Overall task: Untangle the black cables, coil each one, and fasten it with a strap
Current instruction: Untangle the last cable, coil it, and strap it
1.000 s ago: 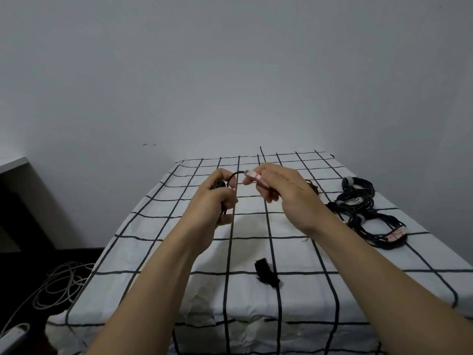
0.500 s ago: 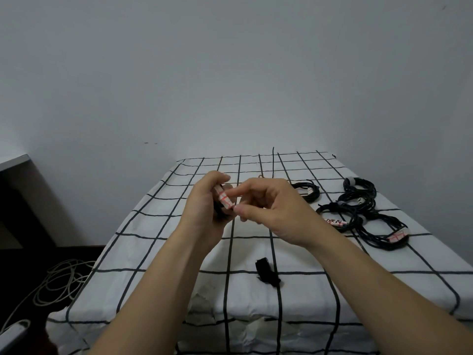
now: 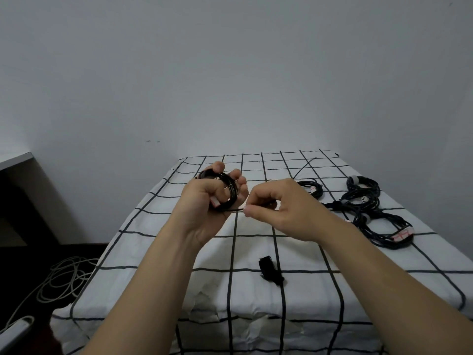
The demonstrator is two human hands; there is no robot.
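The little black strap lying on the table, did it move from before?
No. The black strap lies on the same crossing of black grid lines on the checked tablecloth, near its front edge, as in both earlier pictures.

A white tablecloth (image 3: 307,290) with a black grid pattern covers a table against a plain grey wall (image 3: 230,73). Loose pale cord (image 3: 64,280) lies on the dark floor left, below a grey desktop (image 3: 15,158).

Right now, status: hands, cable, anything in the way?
Left hand grips the black coil. Right hand pinches its loose end. Black strap lies on the cloth, untouched. Other cable bundles off to the right, clear.
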